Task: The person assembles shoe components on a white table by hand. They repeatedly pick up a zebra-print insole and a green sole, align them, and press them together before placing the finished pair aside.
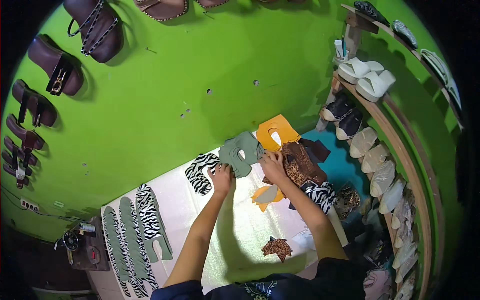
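On the pale worktop lies a loose stack of grey-green curved cut pieces, like shoe-upper parts, with openings in them. My left hand rests at its lower left edge, fingers bent and apart, beside a zebra-print piece. My right hand touches the stack's right edge with its fingers apart; some fingertips are hard to make out. Brown leopard-print pieces lie just right of that hand. Behind them is an orange stack, and small orange and grey scraps lie below my right wrist.
Long zebra and green strips line the worktop's left end. A small leopard-print piece lies near me. On the right, a wooden rack holds wrapped shoe forms and white sandals. Sandals hang on the green wall.
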Available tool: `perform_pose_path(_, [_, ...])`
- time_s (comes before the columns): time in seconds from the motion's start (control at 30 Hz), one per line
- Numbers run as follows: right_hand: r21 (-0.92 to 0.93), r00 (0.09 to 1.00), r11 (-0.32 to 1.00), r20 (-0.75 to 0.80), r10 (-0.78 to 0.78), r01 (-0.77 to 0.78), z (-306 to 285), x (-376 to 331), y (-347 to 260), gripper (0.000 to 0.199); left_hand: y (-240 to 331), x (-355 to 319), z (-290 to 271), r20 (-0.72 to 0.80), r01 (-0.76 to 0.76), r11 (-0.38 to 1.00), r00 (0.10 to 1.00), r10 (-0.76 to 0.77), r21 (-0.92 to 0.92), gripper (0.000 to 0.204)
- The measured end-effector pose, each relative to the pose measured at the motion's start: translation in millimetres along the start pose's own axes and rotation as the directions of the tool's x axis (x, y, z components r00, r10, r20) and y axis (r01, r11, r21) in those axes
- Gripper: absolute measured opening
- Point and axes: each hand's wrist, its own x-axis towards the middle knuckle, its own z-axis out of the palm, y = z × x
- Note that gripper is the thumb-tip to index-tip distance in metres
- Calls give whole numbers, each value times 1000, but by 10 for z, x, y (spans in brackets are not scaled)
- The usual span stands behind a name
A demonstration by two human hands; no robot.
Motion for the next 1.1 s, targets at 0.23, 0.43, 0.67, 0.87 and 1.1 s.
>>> perform_pose_path(0.23, [-201, 981, 960, 19, -196, 195, 241, 212, -1, 22, -36, 54, 15, -3, -2, 1000, 1000, 2, -10, 26])
perform_pose_path(0.43, [-263, 967, 931, 43, -250, 253, 393, 294, 97, 19, -118, 144, -15, -17, -42, 999, 999, 42, 3, 22])
perform_pose_path(0.67, [-136, 987, 979, 63, -146, 153, 311, 384, 38, 16, -128, 172, -80, 12, -38, 999, 999, 38, -5, 30])
perform_pose_path(0.87, [-39, 968, 997, -240, -79, 72, 115, 548, 3, 13, -41, 265, -307, -55, -25, 998, 998, 21, -65, 28])
perform_pose_path(1.1, [231, 937, 973, -333, 107, -29, -225, 601, -279, 14, 17, 219, -677, -381, -86, 982, 925, 15, -170, 22])
